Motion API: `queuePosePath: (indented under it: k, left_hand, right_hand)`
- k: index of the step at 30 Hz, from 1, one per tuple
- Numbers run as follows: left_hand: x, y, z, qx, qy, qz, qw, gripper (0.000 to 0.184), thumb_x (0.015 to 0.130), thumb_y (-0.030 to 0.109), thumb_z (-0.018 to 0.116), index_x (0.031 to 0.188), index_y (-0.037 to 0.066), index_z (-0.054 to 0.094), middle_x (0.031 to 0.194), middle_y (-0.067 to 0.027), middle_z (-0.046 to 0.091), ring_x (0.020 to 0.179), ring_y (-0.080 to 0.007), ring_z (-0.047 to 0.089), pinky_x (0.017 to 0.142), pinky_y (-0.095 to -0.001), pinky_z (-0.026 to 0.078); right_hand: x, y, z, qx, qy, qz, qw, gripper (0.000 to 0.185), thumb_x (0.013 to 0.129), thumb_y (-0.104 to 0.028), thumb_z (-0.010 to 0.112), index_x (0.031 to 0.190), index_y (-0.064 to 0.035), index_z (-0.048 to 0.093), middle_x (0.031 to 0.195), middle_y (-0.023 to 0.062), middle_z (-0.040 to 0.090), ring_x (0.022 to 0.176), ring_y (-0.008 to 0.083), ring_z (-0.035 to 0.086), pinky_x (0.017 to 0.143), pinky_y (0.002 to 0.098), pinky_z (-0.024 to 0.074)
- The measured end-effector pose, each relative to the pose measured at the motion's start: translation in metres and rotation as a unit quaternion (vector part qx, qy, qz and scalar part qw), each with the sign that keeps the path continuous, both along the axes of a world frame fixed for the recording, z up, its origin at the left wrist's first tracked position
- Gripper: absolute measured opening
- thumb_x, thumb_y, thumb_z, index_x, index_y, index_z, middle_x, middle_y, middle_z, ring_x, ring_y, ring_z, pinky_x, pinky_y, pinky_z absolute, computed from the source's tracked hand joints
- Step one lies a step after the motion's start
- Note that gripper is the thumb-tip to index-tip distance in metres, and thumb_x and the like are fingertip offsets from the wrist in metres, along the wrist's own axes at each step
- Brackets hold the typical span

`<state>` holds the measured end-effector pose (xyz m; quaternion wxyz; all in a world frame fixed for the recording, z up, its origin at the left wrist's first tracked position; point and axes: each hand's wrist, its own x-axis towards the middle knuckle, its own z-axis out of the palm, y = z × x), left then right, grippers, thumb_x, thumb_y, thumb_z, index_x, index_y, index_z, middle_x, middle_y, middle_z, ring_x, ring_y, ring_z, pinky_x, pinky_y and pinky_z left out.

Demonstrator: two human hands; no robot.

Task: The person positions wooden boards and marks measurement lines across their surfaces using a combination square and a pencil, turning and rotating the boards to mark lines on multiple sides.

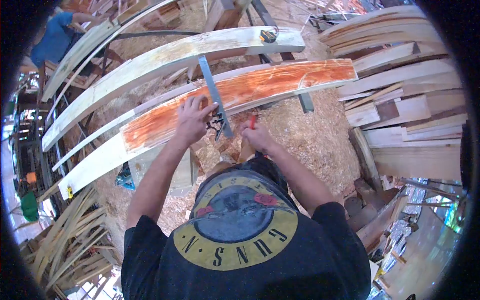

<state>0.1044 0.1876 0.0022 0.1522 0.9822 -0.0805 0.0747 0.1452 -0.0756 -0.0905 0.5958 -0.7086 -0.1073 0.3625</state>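
A combination square lies across a long board with a reddish-orange face. Its steel blade reaches to the pale beam behind, and its dark head sits by the board's near edge. My left hand rests on the board, with its fingers closed at the square near the head. In my right hand is a red pencil, gripped upright just in front of the board's near edge, apart from the wood.
A tape measure sits on the pale curved beam behind. Planks are stacked at the right, and thin offcuts pile up at the lower left. Wood shavings cover the ground. Another person is at the upper left.
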Motion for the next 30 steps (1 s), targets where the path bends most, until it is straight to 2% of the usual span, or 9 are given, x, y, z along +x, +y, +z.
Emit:
queuePosePath:
  k: [3,10,13,16,17,20,21,27,30]
  left_hand:
    - [0.0,-0.003,0.003,-0.008,0.006,0.004,1.0,0.044,0.082,0.018,0.073,0.125,0.026,0.069,0.128,-0.0058,0.054,0.126,-0.0289,0.047,0.101,-0.0498,0.038]
    - [0.0,-0.007,-0.004,0.015,-0.01,0.001,1.0,0.047,0.082,0.017,0.074,0.128,0.025,0.067,0.134,-0.0106,0.053,0.128,-0.034,0.047,0.103,-0.0522,0.039]
    - [0.006,-0.025,0.001,0.02,-0.018,-0.016,1.0,0.047,0.083,0.016,0.073,0.13,0.023,0.066,0.138,-0.0138,0.051,0.132,-0.0362,0.045,0.106,-0.0527,0.038]
    - [0.022,-0.054,0.005,0.027,-0.013,-0.031,0.999,0.046,0.087,0.019,0.07,0.132,0.021,0.064,0.143,-0.0154,0.05,0.136,-0.0373,0.042,0.109,-0.052,0.035]
    - [0.028,-0.062,0.005,0.03,-0.007,-0.033,0.999,0.046,0.087,0.019,0.07,0.133,0.022,0.064,0.144,-0.0156,0.049,0.137,-0.0372,0.041,0.109,-0.052,0.035]
    - [0.039,-0.079,-0.003,0.035,-0.009,-0.03,0.999,0.046,0.088,0.021,0.069,0.133,0.023,0.064,0.144,-0.0155,0.05,0.137,-0.0355,0.042,0.109,-0.0518,0.035]
    - [0.041,-0.083,-0.005,0.035,-0.011,-0.028,0.999,0.046,0.088,0.021,0.069,0.133,0.023,0.064,0.144,-0.0154,0.05,0.137,-0.0352,0.042,0.109,-0.0518,0.035]
    - [0.041,-0.093,-0.007,0.044,-0.029,-0.011,0.999,0.048,0.086,0.02,0.071,0.133,0.025,0.064,0.143,-0.0145,0.051,0.135,-0.0353,0.045,0.107,-0.0517,0.037]
    - [0.045,-0.093,-0.009,0.043,-0.024,-0.006,0.999,0.048,0.086,0.02,0.071,0.133,0.027,0.064,0.142,-0.0141,0.052,0.133,-0.0351,0.046,0.106,-0.0518,0.038]
  right_hand:
    - [-0.007,0.021,0.029,0.037,0.079,-0.019,0.996,0.016,0.093,-0.018,0.061,0.095,-0.0036,0.067,0.083,0.0011,0.063,0.079,0.0123,0.059,0.073,0.0306,0.0491]
    - [0.0,0.048,0.017,0.099,0.046,-0.015,0.994,0.02,0.098,-0.021,0.064,0.104,-0.0027,0.069,0.087,0.0005,0.065,0.081,0.0112,0.058,0.077,0.0297,0.0491]
    - [0.005,0.03,0.018,-0.045,-0.01,-0.008,0.999,0.021,0.098,-0.02,0.064,0.107,-0.0025,0.07,0.091,0.0014,0.068,0.085,0.0117,0.06,0.08,0.0305,0.0501]
    - [0.013,-0.003,0.022,-0.011,-0.026,-0.043,0.999,0.021,0.097,-0.017,0.065,0.112,-0.0028,0.07,0.095,0.0009,0.069,0.088,0.0121,0.061,0.082,0.0311,0.051]
    - [0.02,-0.009,-0.006,-0.012,-0.019,-0.044,0.999,0.022,0.097,-0.015,0.065,0.115,-0.0024,0.07,0.097,0.0006,0.07,0.09,0.0114,0.062,0.082,0.0299,0.0516]
    - [0.031,-0.025,-0.018,-0.011,0.017,-0.055,0.998,0.022,0.097,-0.013,0.065,0.116,-0.0019,0.07,0.098,0.0009,0.069,0.089,0.0106,0.063,0.081,0.0285,0.0518]
    - [0.03,-0.028,0.007,0.04,0.045,-0.07,0.996,0.022,0.098,-0.013,0.065,0.116,-0.0014,0.069,0.097,0.001,0.069,0.088,0.0099,0.063,0.08,0.0274,0.0517]
    - [0.034,-0.038,0.011,0.112,0.065,-0.067,0.989,0.022,0.098,-0.014,0.064,0.115,-0.0013,0.069,0.094,-0.0003,0.068,0.085,0.0102,0.062,0.078,0.0275,0.0511]
    - [0.039,-0.036,0.009,0.081,0.049,-0.049,0.994,0.022,0.099,-0.015,0.064,0.114,-0.0011,0.07,0.093,0.0,0.068,0.083,0.01,0.061,0.077,0.0274,0.0505]
